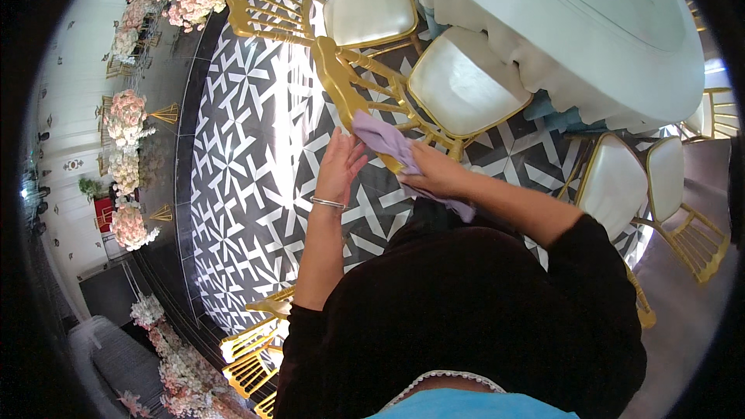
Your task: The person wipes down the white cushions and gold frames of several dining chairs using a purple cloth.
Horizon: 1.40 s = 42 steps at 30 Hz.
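My right hand (436, 171) grips a lilac cloth (384, 138), which lies over the top rail of a gold spindle-back chair (334, 81). Part of the cloth hangs below my wrist. Just left of the cloth, my left hand (342, 164) is raised with fingers apart and nothing in it; whether it touches the rail I cannot tell. A bracelet circles the left wrist. The chair's white padded seat (465, 84) points toward the table, its far edge under the cloth's hem.
A round table with a white tablecloth (628, 70) and a glass top stands upper right. Another gold chair (270, 6) is beside mine; more chairs (617, 180) stand at right and lower left. Pink and white flower arrangements (125, 119) line the left, past the patterned floor (238, 145).
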Each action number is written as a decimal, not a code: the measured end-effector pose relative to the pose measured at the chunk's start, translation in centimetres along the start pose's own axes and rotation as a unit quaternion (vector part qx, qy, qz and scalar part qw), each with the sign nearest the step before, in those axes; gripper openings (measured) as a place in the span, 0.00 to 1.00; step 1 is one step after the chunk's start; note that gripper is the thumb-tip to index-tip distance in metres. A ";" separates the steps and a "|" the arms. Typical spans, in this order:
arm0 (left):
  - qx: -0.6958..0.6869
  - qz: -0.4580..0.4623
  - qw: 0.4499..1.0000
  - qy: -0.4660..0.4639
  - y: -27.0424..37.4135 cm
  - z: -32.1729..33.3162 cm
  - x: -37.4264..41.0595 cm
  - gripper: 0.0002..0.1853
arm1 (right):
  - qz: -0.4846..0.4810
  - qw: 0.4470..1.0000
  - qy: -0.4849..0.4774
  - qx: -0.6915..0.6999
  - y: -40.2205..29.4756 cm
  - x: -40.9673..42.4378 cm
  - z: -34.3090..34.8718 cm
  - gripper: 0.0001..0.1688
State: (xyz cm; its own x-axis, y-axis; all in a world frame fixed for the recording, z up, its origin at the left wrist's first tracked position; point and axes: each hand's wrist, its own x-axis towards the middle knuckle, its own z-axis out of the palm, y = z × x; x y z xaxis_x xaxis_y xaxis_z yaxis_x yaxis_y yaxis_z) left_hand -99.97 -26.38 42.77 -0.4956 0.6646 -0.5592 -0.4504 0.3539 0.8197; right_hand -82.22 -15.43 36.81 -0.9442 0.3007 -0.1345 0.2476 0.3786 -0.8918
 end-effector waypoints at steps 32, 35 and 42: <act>0.067 0.024 0.997 0.003 -1.6 3.0 1.5 0.39 | 0.058 0.875 0.091 0.471 13.6 -1.1 4.8 0.13; 0.068 0.031 0.996 0.051 -2.3 4.7 1.9 0.43 | 0.037 0.944 0.172 0.279 14.2 -2.2 5.7 0.16; -0.075 0.023 0.997 0.028 -6.1 1.7 4.9 0.23 | -0.108 0.929 0.340 0.098 1.6 -4.4 3.5 0.14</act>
State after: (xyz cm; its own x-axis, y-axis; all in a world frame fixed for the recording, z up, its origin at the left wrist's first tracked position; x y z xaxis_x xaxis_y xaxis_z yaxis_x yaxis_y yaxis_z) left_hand -98.35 -24.19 35.23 -0.5569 0.6384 -0.5314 -0.5304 0.2190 0.8190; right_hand -78.43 -19.21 34.46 -0.5957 0.7447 0.3009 -0.0386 0.3477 -0.9368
